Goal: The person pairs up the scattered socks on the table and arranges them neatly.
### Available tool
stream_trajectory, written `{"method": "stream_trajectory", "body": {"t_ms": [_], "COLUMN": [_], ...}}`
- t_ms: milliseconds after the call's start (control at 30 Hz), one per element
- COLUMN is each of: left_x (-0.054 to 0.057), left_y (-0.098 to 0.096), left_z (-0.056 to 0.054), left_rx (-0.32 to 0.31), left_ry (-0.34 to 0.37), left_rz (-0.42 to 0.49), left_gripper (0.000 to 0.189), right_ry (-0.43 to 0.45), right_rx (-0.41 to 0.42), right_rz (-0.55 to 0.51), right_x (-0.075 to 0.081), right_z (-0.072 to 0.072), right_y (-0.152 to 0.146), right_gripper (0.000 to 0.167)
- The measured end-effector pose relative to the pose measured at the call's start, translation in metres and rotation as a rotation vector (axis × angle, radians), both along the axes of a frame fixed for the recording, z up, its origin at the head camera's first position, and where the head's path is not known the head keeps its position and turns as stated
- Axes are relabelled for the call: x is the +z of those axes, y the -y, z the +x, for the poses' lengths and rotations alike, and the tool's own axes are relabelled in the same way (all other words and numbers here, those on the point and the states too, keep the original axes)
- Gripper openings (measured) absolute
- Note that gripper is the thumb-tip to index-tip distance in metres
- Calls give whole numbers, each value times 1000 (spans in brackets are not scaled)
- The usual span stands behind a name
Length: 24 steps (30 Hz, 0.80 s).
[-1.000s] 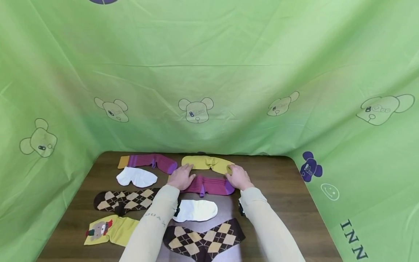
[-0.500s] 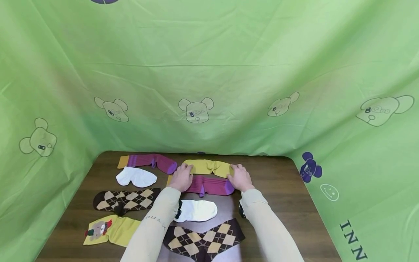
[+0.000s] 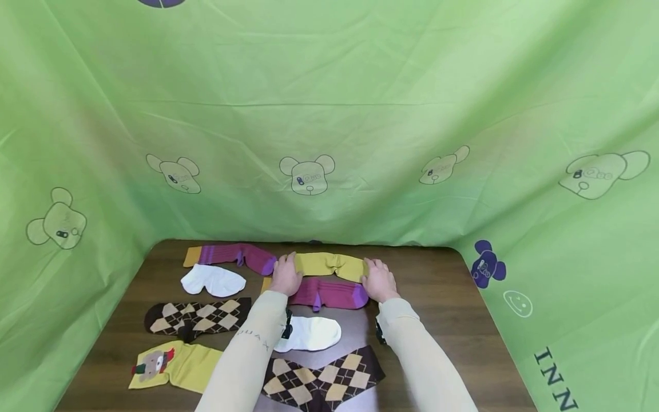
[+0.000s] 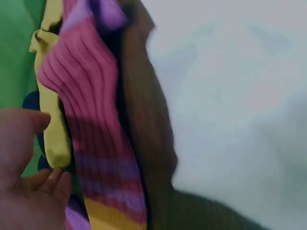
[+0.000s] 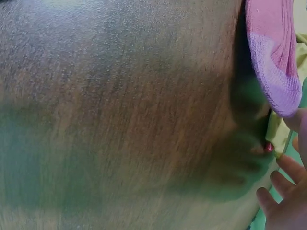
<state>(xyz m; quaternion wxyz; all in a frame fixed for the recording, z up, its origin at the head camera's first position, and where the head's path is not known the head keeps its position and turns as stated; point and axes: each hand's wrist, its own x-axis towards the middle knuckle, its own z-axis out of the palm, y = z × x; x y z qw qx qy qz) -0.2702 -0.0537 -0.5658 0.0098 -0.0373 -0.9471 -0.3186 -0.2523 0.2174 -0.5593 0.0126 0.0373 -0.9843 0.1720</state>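
Observation:
A yellow sock (image 3: 329,264) lies crosswise near the back edge of the table. My left hand (image 3: 285,274) is at its left end; in the left wrist view the thumb and fingers (image 4: 60,184) are spread around that end. At the other end rests my right hand (image 3: 380,280), its fingers (image 5: 288,167) extended and the fingertips at the sock's edge. Just in front of it lies a magenta sock (image 3: 334,293) with a purple toe, its orange cuff partly behind my left hand. How firmly either hand touches the yellow sock cannot be made out.
Nearer are a white sock (image 3: 314,333) and a brown argyle sock (image 3: 319,380). At left lie another magenta sock (image 3: 223,256), a white sock (image 3: 213,280), an argyle sock (image 3: 201,317) and a yellow bear sock (image 3: 190,366). A green curtain (image 3: 309,126) surrounds the wooden table (image 3: 443,332).
The yellow sock has shifted slightly toward me and lies straighter. My left hand has moved a little forward to its left end; the right hand has hardly moved.

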Motion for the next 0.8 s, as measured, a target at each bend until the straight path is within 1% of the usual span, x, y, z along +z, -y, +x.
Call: {"method": "stream_trajectory", "body": {"t_ms": [100, 133, 200, 333, 433, 533, 667, 733, 800], "left_x": [0, 1, 1, 3, 2, 0, 2, 3, 5], "left_y": [-1, -1, -1, -2, -3, -4, -4, -4, -4], "left_z": [-3, -4, -5, -3, -1, 1, 0, -1, -1], "left_rx": [70, 88, 104, 98, 108, 120, 111, 98, 85], "left_ry": [14, 11, 13, 15, 22, 15, 8, 14, 18], "left_rz": [59, 61, 34, -28, -5, 34, 79, 78, 63], "left_gripper": [63, 62, 58, 44, 38, 42, 53, 55, 51], "right_ry": [2, -3, -19, -53, -64, -60, -71, -89, -96], "right_rx": [-17, -24, -36, -54, -60, -64, -54, -45, -38], "right_rz": [11, 12, 12, 12, 17, 11, 0, 4, 12], "right_x": [-1, -2, -3, -4, -5, -7, -8, -8, -7], "right_z": [0, 0, 0, 0, 0, 1, 2, 3, 3], "right_y": [0, 0, 0, 1, 2, 3, 5, 5, 5], "right_gripper": [56, 56, 57, 58, 54, 47, 40, 39, 39]}}
